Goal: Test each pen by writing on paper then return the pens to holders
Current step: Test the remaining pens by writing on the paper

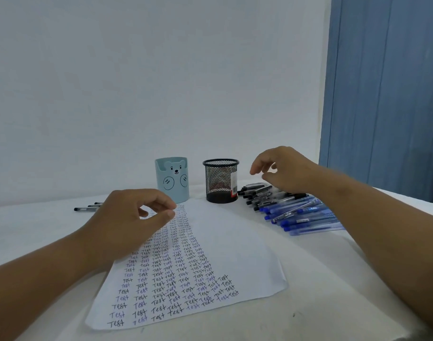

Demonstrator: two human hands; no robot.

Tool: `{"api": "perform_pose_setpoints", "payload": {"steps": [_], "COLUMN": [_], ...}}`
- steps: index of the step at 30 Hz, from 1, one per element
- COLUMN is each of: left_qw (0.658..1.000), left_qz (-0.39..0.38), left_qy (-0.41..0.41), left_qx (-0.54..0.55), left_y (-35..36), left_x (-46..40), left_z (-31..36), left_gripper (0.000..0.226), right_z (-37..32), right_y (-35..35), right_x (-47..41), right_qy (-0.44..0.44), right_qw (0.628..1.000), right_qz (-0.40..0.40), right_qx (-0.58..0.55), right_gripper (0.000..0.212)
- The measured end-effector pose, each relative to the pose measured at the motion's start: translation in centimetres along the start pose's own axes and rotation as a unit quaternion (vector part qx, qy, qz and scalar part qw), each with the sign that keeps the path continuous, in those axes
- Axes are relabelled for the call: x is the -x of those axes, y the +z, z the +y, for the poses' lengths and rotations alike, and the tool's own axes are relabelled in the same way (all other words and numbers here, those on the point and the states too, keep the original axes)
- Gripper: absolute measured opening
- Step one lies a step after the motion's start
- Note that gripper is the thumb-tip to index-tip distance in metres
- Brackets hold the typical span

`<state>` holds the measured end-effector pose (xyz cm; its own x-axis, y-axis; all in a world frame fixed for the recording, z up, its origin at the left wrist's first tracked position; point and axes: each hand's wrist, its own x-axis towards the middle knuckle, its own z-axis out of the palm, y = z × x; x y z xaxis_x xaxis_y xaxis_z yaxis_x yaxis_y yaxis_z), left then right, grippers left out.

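Both hands empty: left hand (134,215) fingers loosely curled over paper (235,254), right hand (282,168) spread above pens (296,212).

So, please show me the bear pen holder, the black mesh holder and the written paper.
bear pen holder (172,181), head view, front wall
black mesh holder (219,180), head view, mesh side
paper (235,237), head view, blank right part

Single view only: head-worn wide-angle camera, positioned above the near edge of the table (38,232), facing forward and slightly down toward the far edge and the wall (161,82) behind it. Close range; both forearms enter from the bottom corners. Straight lines bow toward the frame edges.
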<state>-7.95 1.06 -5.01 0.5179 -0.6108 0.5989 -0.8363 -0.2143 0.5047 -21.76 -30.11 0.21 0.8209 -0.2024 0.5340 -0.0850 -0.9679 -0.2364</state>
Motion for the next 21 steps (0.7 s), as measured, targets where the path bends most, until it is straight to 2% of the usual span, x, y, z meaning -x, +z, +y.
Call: {"api": "perform_pose_setpoints", "payload": {"steps": [5,9,14,16,21], "left_qw": [1.0,0.995,0.98,0.971,0.916], "left_qz": [0.001,-0.007,-0.012,-0.034,-0.153], "left_qy": [-0.001,-0.048,-0.096,-0.133,-0.213], "left_qx": [-0.03,-0.086,-0.172,-0.198,-0.303], "left_y": [-0.6,-1.9,-3.6,-3.9,-3.8], "left_x": [-0.5,-1.3,-2.2,-2.4,-2.6], "left_z": [-0.8,-3.6,-7.4,-8.2,-8.4], "left_gripper": [0.012,0.015,0.029,0.037,0.052], "right_z": [-5.4,-9.8,-12.4,-12.8,-12.8], "right_y": [2.6,5.3,7.3,7.8,8.5], "right_x": [0.9,1.5,2.1,2.3,2.1], "right_qy": [-0.087,-0.134,-0.172,-0.176,-0.2], "right_qw": [0.993,0.984,0.974,0.97,0.966], "right_qz": [0.012,-0.056,-0.126,-0.152,-0.158], "right_qx": [-0.073,-0.105,-0.079,-0.068,-0.051], "right_gripper": [0.024,0.022,0.026,0.027,0.028]}}
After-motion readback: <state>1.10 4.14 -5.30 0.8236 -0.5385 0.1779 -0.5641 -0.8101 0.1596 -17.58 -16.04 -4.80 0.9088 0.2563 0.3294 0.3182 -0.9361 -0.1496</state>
